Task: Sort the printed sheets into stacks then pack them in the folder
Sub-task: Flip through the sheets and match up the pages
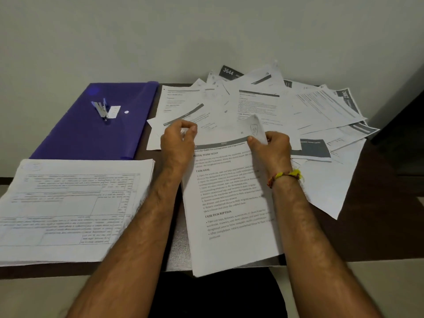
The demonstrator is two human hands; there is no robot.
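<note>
Both my hands hold one printed sheet (231, 203) headed with a grey bar, lying over the table's front edge. My left hand (177, 141) pinches its top left corner. My right hand (271, 149) pinches the top right corner, which is curled upward. Behind it, loose printed sheets (286, 104) lie fanned across the back right of the table. A neat stack of sheets (68, 207) with tables printed on them sits at the front left. The blue folder (91, 131) lies shut at the back left.
A stapler (101, 109) and a small white slip (114, 111) rest on the folder. The dark wooden table (378, 226) stands against a pale wall (206, 31). A dark piece of furniture (408, 115) stands at the right.
</note>
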